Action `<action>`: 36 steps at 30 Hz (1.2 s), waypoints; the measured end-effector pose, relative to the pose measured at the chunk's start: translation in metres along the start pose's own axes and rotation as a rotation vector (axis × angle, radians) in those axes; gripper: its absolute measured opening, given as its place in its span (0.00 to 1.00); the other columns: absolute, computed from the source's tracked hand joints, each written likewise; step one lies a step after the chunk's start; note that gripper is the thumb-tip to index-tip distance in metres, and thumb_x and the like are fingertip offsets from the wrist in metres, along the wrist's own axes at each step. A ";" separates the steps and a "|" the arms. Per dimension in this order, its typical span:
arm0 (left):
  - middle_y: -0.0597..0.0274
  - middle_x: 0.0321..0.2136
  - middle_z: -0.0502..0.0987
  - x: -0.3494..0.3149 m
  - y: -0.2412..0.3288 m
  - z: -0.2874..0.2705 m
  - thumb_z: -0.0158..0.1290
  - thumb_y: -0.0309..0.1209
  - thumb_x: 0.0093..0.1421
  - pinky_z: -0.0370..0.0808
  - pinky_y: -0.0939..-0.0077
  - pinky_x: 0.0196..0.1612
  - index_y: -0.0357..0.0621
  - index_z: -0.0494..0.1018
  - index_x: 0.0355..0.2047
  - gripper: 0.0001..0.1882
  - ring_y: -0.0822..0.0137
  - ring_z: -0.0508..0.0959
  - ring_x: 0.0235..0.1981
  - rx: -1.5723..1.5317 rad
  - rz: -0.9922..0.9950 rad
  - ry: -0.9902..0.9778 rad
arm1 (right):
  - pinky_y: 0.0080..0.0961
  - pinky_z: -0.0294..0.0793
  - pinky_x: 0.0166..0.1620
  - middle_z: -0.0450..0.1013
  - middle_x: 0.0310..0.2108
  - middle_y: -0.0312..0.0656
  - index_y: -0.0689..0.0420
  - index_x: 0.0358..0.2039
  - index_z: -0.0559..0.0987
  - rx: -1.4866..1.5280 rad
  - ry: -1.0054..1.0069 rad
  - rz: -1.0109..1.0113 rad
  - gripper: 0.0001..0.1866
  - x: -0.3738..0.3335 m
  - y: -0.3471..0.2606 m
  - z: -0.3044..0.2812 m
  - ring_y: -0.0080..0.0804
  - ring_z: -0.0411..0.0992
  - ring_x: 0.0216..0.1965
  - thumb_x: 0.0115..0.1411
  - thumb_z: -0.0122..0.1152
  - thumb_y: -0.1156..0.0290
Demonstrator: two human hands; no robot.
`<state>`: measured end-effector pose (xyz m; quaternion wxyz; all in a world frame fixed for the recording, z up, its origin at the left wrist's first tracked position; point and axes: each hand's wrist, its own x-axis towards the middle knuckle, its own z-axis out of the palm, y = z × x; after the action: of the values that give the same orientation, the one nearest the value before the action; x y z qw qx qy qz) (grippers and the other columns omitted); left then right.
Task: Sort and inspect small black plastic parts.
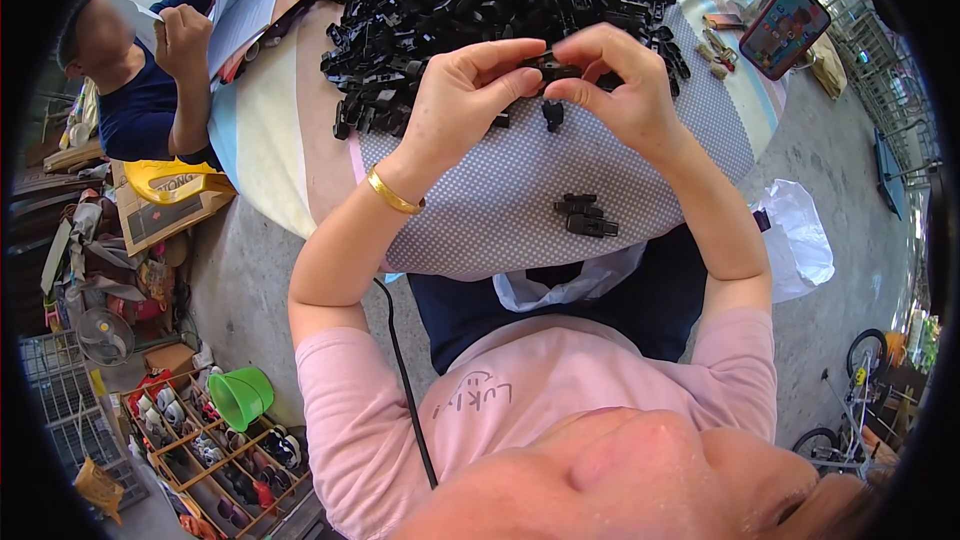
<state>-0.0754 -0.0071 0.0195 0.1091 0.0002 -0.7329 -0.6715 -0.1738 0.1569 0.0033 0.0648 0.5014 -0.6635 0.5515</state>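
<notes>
Over the near edge of a large heap of black plastic parts (470,0), my two hands meet around one small black plastic part (556,70). My left hand (462,90), with a gold bangle at its wrist, pinches the part's left end between thumb and fingers. The fingers of my right hand (632,85) curl round its right side, slightly blurred. Fingers cover much of the part, so its exact kind is unclear. Just below them is another small black piece (552,117). Closer to me, a couple of black plastic parts (587,215) lie together on the dotted tablecloth (480,220).
A phone (786,28) stands at the table's right, beside small tan items (717,52). A person (150,90) holding papers sits at the far left. White plastic bags (795,240) hang at the right and over my lap. A black cable (400,370) runs beside my left arm.
</notes>
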 end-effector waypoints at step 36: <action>0.60 0.25 0.74 -0.011 -0.024 0.020 0.58 0.30 0.48 0.72 0.71 0.33 0.42 0.74 0.36 0.14 0.60 0.74 0.28 1.067 0.436 -0.137 | 0.24 0.71 0.30 0.72 0.26 0.40 0.58 0.29 0.76 -0.525 -0.286 0.159 0.12 0.006 0.005 -0.035 0.32 0.72 0.25 0.45 0.65 0.67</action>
<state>-0.0709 0.0120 -0.0072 0.1820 -0.1393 -0.9584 -0.1698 -0.1963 0.1811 0.0173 0.0547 0.4865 -0.8229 0.2882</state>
